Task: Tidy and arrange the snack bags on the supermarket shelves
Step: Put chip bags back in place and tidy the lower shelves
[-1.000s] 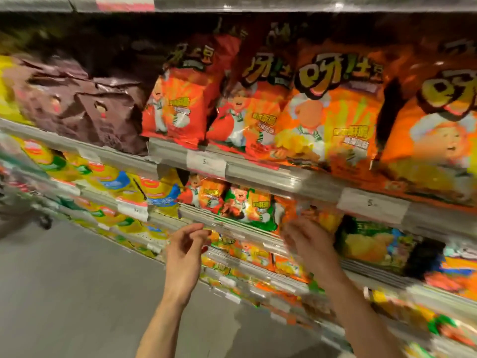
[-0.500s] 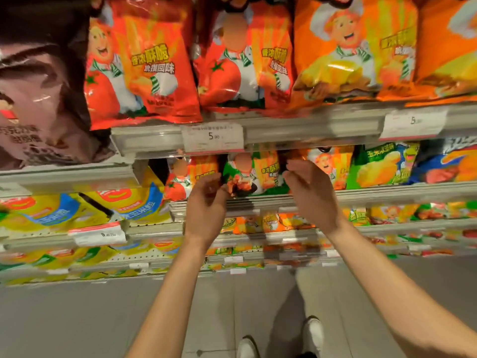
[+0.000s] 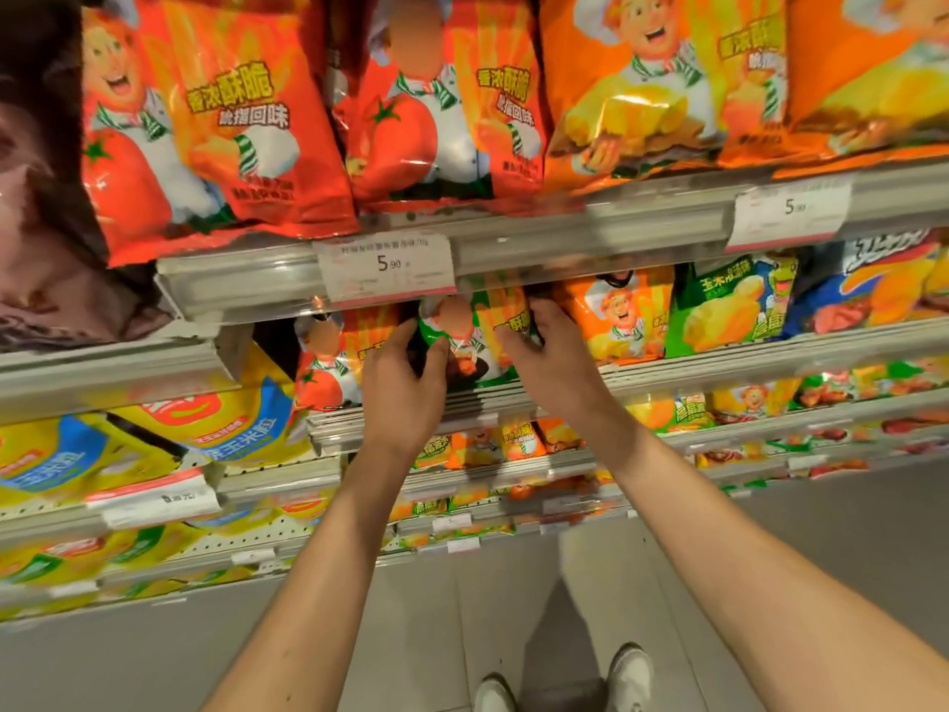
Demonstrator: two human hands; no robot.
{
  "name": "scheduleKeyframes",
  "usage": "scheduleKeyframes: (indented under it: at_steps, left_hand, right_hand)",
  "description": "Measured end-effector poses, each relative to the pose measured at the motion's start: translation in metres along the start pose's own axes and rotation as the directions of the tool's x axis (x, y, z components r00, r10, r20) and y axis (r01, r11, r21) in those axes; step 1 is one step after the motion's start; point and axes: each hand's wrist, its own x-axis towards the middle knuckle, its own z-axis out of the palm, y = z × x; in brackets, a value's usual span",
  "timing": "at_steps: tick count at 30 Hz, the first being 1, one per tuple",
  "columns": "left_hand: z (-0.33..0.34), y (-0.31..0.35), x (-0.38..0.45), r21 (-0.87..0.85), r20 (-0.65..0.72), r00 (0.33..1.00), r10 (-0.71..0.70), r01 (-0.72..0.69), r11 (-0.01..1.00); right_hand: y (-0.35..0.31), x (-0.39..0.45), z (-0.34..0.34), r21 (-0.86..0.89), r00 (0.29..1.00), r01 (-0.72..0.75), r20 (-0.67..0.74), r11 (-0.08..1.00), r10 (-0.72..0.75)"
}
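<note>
My left hand [image 3: 405, 388] and right hand [image 3: 552, 359] pinch the side edges of the green snack bag [image 3: 475, 346] on the second shelf [image 3: 770, 352]; it looks light, puffy, crinkly, so I grip seams, gently.

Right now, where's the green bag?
Head view, centre: the green bag stands on the second shelf under the 5.90 tag, gripped between left hand and right hand, red bag left, orange bag right.
</note>
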Motion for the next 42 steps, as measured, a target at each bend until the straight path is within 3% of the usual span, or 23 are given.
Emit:
scheduleKeyframes:
  at_steps: [7,12,18,24,27,33,42]
  left_hand:
    - [-0.014,0.012,-0.005,-0.172,-0.029,0.999,-0.028,0.023,0.985]
    - [-0.027,0.012,-0.016,-0.332,-0.015,0.987,-0.159,0.145,0.932]
    - [-0.036,-0.003,-0.048,-0.424,0.115,0.943,-0.311,0.33,0.843]
    - [-0.046,-0.009,-0.084,-0.48,0.184,0.947,-0.264,0.321,0.816]
    - [-0.047,-0.005,-0.102,-0.456,0.237,0.948,-0.211,0.301,0.838]
    - [-0.039,0.003,-0.128,-0.4,0.343,0.92,-0.19,0.326,0.857]
    - [-0.003,0.047,-0.147,-0.402,0.185,0.959,-0.214,0.272,0.874]
  right_hand:
    - [-0.007,-0.002,-0.01,0.194,0.995,0.094,0.021,0.977,-0.1]
    - [-0.013,-0.028,-0.018,0.276,0.991,0.002,0.125,0.961,-0.038]
    - [0.013,-0.068,-0.015,0.262,0.971,-0.147,0.223,0.954,0.089]
    - [0.001,-0.087,-0.017,0.281,0.93,-0.269,0.323,0.921,0.173]
    - [-0.009,-0.096,-0.016,0.327,0.924,-0.268,0.354,0.906,0.146]
    - [0.011,-0.129,-0.034,0.376,0.93,-0.33,0.286,0.866,0.23]
    - [0.045,-0.155,-0.12,0.416,0.947,-0.313,0.065,0.854,0.316]
